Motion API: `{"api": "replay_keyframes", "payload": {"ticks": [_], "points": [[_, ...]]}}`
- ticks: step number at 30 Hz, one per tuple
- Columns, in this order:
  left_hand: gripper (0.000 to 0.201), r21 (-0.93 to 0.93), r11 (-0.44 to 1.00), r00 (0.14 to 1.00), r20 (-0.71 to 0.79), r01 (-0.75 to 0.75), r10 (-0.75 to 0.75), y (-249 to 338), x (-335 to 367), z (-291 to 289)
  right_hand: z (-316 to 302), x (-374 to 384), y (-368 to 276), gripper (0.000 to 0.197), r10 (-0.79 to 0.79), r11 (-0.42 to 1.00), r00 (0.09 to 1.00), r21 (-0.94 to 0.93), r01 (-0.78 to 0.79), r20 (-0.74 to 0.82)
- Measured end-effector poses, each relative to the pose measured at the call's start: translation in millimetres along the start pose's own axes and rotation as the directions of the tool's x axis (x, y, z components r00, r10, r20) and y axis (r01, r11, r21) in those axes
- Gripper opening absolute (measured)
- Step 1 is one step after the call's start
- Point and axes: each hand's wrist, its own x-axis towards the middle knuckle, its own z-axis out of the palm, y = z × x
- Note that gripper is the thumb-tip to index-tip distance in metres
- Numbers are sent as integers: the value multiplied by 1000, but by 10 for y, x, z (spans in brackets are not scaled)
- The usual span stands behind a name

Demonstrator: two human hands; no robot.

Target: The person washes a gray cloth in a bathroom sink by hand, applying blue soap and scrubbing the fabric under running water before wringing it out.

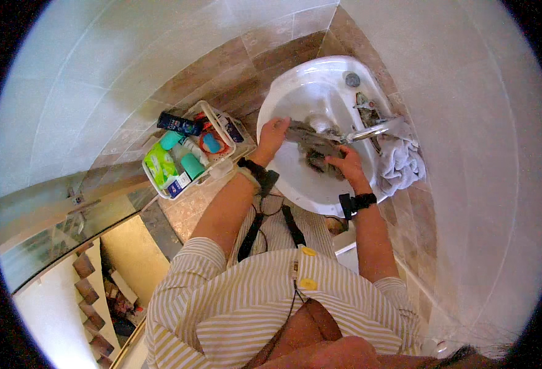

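Observation:
A wet grey cloth (313,138) is stretched between my two hands over the white sink (278,98). My left hand (273,136) grips its left end near the basin's rim. Lower down on the right, my right hand (347,162) holds the other end, fingers closed round the fabric. The chrome faucet (375,129) reaches in from the right, its spout end just above the cloth near my right hand. Below the cloth, a dark patch shows in the bowl; I cannot make out what it is.
Left of the sink stands a white basket (206,174) with bottles, a green packet (159,163) and a dark bottle (180,123). A light grey towel (401,163) lies bunched on the sink's right edge, against the tiled wall. A round drain-like disc (352,79) sits on the back rim.

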Motion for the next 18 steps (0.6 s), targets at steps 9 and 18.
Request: {"api": "replay_keyframes", "payload": {"ticks": [9,18], "points": [[42,257,954,879,477,-153,12,333,-254,312,110,32,-346,46,-122,973,978,-171,152,171],[23,-240,944,882,462,228,-95,900,-402,29,502,-9,130,33,159,406,946,855,-322,281]]}}
